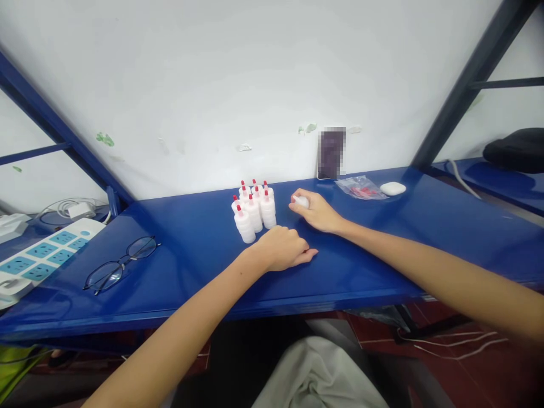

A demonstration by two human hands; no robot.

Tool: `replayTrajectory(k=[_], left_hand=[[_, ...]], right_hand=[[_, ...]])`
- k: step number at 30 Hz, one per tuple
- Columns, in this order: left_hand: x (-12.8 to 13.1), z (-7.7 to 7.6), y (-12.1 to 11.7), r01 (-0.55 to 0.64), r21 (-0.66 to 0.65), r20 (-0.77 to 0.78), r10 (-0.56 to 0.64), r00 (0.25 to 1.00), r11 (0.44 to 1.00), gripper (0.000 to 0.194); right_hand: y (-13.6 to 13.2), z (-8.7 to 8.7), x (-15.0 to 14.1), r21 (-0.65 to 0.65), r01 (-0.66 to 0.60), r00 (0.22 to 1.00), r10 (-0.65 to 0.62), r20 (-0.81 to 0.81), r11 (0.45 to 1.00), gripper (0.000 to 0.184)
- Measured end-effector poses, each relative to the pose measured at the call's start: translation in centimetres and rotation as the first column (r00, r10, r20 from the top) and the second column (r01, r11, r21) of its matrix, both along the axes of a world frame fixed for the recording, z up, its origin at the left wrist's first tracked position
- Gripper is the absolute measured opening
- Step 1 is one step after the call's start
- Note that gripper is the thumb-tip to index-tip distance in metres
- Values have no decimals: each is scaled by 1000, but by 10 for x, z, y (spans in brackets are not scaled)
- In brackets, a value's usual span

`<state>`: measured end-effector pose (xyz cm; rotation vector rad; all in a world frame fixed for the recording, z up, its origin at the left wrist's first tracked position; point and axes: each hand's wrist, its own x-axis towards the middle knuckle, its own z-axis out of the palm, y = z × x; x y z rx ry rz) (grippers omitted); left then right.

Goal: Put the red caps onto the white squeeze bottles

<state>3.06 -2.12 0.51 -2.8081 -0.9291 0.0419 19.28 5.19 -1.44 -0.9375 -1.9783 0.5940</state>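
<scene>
My right hand point(317, 211) is wrapped round a small white squeeze bottle point(302, 201), its pale nozzle pointing up and left. No red tip shows on that nozzle. Closer to me, my left hand point(285, 249) rests low over the table with its fingers curled and thumb and fingertip together, pointing right. Whatever those fingers may pinch is hidden. Just behind the left hand, several white bottles with red tips point(254, 212) stand upright in a tight group. A clear plastic bag point(364, 187) with small red pieces lies beyond my right hand.
The blue table point(191, 255) meets a white wall. A blurred-out phone point(331, 153) leans there. A white rounded case point(393, 188) lies right of the bag. Eyeglasses point(123, 264) and a power strip point(46, 255) are at the left. Metal posts slope up on both sides.
</scene>
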Motion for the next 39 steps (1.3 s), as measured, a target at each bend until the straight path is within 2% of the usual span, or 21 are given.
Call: replayTrajectory(k=[3,5,8,11,13,15,18,23,28,31,35,39], left_hand=[[-18,-4,-3,2,-39,84,1,996,999,51],[-31,-7,-6,-7,-68,150,17,989,998,50],[-48,-10,-11,-6,-73,286,27,958,997,48],[-59,-14,-14,-18,4,432,14,902,1000,48],[-61,-16,-14,-18,77,501,-23,865,997,48],[-61,-19,-13,-9,136,537,-66,841,991,47],[-59,-20,-12,10,200,548,-120,828,980,45],[-58,-17,-12,-10,350,540,-193,819,937,44],[-57,-17,-12,-14,465,477,-237,846,885,44],[-56,-19,-12,-19,487,465,-240,852,873,44],[-55,-21,-11,14,463,434,-240,868,886,43],[-55,-22,-11,83,437,418,-284,863,896,43]], right_hand=[[-7,2,0,89,150,988,-153,21,985,30],[-13,5,0,133,150,987,-157,44,980,31],[-24,11,0,67,-49,994,42,99,997,31],[-34,15,-5,-52,-276,944,280,172,960,31],[-41,17,-9,-54,-352,914,355,197,935,28],[-46,17,-12,-6,-386,898,378,227,922,24],[-49,18,-13,35,-403,881,378,286,914,22],[-50,19,-12,-24,-400,851,381,361,916,22],[-51,16,-15,-39,-471,838,461,292,881,23],[-51,14,-15,-56,-502,830,499,249,863,25],[-50,14,-13,-61,-548,802,545,246,834,35],[-51,16,-12,-26,-482,802,453,390,876,41]])
